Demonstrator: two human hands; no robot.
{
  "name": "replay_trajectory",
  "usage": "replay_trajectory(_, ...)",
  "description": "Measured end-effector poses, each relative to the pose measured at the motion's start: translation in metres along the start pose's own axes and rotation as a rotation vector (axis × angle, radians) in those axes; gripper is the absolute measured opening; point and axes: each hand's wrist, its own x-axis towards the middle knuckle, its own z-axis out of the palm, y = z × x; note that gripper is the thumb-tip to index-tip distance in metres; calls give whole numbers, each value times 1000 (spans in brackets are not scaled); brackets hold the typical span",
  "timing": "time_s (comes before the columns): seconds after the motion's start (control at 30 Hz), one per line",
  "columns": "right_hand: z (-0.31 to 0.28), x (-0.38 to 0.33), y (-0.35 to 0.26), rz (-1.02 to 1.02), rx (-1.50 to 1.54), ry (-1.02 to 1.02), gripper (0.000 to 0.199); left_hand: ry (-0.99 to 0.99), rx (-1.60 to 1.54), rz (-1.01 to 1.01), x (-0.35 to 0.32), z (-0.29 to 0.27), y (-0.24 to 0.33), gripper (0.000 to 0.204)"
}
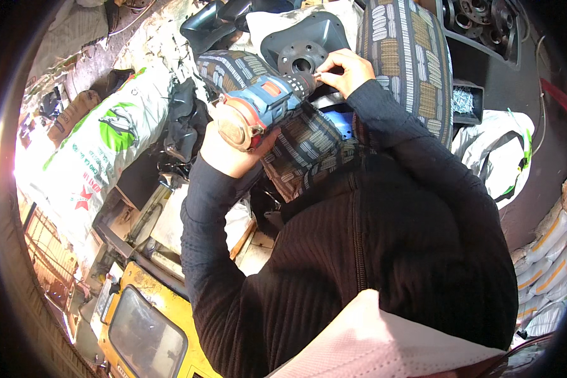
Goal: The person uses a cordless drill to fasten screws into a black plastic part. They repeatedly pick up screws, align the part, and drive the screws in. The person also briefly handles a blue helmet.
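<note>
My left hand [232,150] is wrapped round a blue and red cordless drill [266,99], whose handle is mostly hidden. The drill points away and to the right. Right at its chuck [307,83], the thumb and fingers of my right hand [346,70] are pinched together; whatever small piece they hold is too small to name. Just beyond the chuck lies a black moulded part [326,36] with a square rim. A round dark flange [290,61] with a centre hole and small bolt holes sits on its near side.
Brown and grey patterned cloth covers my legs [409,63]. To the right stand a small box of screws [463,101], a black crate of round flanges [485,22] and a white bag [501,151]. Left are a large printed sack [101,142] and a yellow machine panel [138,283].
</note>
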Motion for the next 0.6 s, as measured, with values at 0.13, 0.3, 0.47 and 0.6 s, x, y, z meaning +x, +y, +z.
replay_trajectory(0.13, 0, -2, 2, -26, -9, 0, 14, -61, 32, -21, 3, -2, 6, 39)
replay_trajectory(0.3, 0, 4, 5, -30, -12, -1, 14, -62, -181, 34, 14, -5, 1, 39)
replay_trajectory(0.47, 0, 5, 6, -25, -14, -11, 15, -55, -111, 41, 16, -6, -1, 40)
replay_trajectory(0.6, 1, 5, 8, -31, -20, -11, 15, -34, 61, 181, 28, -15, 2, 40)
